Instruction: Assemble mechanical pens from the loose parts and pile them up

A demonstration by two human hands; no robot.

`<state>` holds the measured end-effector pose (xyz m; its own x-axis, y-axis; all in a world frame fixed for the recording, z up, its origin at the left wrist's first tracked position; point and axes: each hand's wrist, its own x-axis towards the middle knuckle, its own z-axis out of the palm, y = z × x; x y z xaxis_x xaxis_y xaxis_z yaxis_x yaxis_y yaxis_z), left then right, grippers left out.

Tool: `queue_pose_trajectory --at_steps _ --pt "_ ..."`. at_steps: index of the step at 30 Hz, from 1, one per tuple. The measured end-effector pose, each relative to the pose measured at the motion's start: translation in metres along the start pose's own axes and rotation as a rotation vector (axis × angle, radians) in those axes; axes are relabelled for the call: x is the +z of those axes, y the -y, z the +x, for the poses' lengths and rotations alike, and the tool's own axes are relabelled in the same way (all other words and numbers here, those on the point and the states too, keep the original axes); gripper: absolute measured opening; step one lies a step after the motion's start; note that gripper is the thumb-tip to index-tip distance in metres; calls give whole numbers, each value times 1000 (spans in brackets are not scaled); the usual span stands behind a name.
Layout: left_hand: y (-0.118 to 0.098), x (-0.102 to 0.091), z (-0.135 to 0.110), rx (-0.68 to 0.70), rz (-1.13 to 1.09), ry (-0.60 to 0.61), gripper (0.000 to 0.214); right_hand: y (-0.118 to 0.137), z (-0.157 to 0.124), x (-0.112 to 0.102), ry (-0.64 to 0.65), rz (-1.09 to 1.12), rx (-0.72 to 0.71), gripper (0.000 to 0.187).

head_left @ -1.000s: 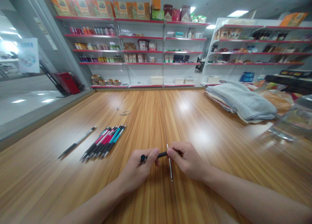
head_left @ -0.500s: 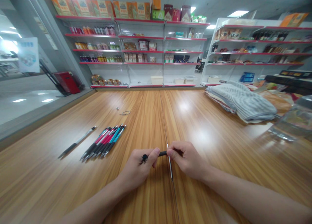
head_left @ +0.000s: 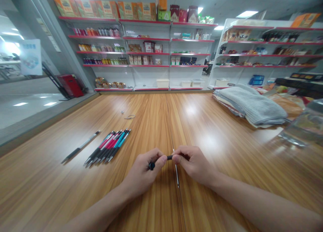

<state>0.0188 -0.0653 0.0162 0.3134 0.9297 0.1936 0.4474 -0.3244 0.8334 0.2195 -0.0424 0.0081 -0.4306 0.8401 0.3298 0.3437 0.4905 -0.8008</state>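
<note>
A black pen is held level between my two hands, most of its length hidden by fingers. My left hand is closed around one part, and a dark round end pokes out beside its palm. My right hand pinches the other end between thumb and forefinger. Under the hands a thin pen refill lies on the wooden table, along the seam. To the left, several pens with pink, blue and black barrels lie side by side. One silver-and-black pen rests apart from them.
A small ring-like loop and a tiny metal piece lie farther back. Folded striped cloth sits at the right, near a clear container. Stocked shelves stand behind the table.
My left hand has shifted slightly right, closer to my right hand, and less of the black pen shows between them. The other things have stayed in place.
</note>
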Motion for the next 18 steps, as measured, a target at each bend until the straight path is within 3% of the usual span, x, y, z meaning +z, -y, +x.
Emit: queue_pose_trajectory --at_steps 5,9,12,18 --pt "4 3 -3 -36 24 -61 42 0 -1 1 -18 -14 13 20" --pt "8 2 -1 -81 -37 -110 43 -19 9 -6 -147 -152 13 17" --pt "16 3 18 -133 -153 -144 44 -45 31 -15 -248 -298 70 18" --pt "31 14 74 -179 -382 -385 45 -82 92 -21 -138 -506 27 20"
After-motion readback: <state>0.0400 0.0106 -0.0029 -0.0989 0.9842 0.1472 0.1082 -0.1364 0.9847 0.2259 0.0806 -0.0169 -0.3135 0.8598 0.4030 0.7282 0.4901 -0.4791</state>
